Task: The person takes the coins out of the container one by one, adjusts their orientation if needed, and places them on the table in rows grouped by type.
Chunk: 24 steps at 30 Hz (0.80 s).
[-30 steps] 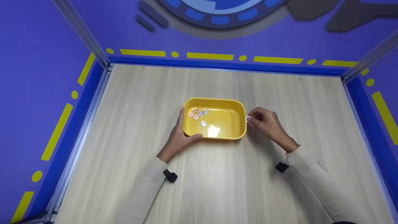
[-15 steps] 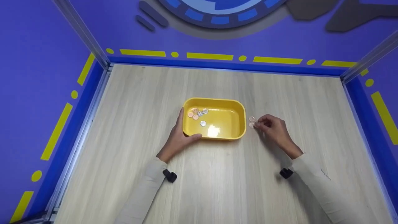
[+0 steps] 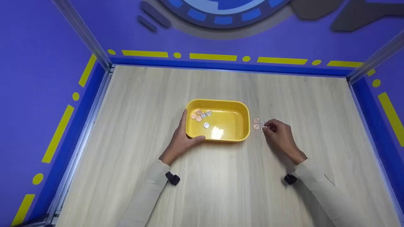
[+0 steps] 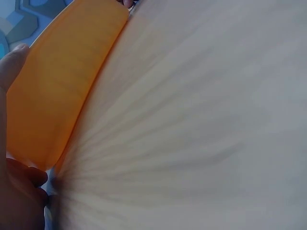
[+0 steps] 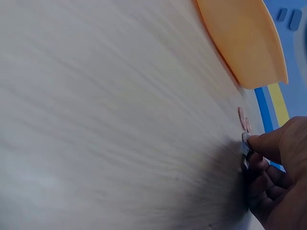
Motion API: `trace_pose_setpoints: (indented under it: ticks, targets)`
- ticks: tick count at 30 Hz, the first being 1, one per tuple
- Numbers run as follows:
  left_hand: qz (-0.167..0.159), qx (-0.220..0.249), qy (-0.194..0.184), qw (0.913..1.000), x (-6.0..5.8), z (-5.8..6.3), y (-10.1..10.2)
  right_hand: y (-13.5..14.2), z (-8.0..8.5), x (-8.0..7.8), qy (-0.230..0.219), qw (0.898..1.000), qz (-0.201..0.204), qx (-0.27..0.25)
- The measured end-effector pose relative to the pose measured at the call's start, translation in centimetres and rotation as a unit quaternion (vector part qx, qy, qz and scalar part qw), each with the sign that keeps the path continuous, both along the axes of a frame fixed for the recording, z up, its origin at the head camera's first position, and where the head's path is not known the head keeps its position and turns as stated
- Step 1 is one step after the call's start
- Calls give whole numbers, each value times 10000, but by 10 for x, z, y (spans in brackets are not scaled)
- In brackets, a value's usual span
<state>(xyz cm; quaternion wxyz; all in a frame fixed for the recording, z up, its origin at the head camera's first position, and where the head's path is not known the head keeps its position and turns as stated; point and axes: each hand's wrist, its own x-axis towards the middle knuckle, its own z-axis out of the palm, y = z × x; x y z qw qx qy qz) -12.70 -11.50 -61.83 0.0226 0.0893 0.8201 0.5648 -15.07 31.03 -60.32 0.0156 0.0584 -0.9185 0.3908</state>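
A yellow plastic tub (image 3: 233, 123) stands on the table with several copper coins (image 3: 199, 119) and silver coins (image 3: 206, 125) inside, mostly toward its left end. My left hand (image 3: 183, 138) grips that end, thumb over the front rim and fingers along the side. Just right of the tub lie two copper coins (image 3: 256, 126), one behind the other. Beside them my right hand (image 3: 278, 134) pinches a silver coin (image 5: 246, 139) between thumb and forefinger, close over the tabletop. Another silver coin (image 3: 262, 122) shows by its fingertips in the head view.
The pale wood-grain table (image 3: 202, 189) spreads around the tub on all sides. Blue panels (image 3: 221, 44) with yellow dashes enclose it at the back and both sides. Black camera mounts (image 3: 172, 178) sit at both wrists.
My right hand has drawn back rightward from the tub's right rim, uncovering the two copper coins and then a silver one. My left hand and the tub have stayed put.
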Motion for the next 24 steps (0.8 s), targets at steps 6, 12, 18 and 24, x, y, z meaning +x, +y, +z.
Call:
trace_pose_setpoints:
  ticks: [6, 12, 18, 24]
  targets:
    - [44, -96, -43, 9999, 0, 0, 0, -1, -2, 0, 84, 9997, 5, 211]
    - [1, -1, -32, 10000, 0, 0, -1, -2, -1, -1, 9, 9997, 22, 223]
    - [-31, 100, -22, 9999, 1, 1, 0, -1, 2, -2, -109, 9997, 65, 205]
    - [-14, 107, 5, 9999, 0, 0, 1, -4, 8, -4, -235, 9997, 33, 113]
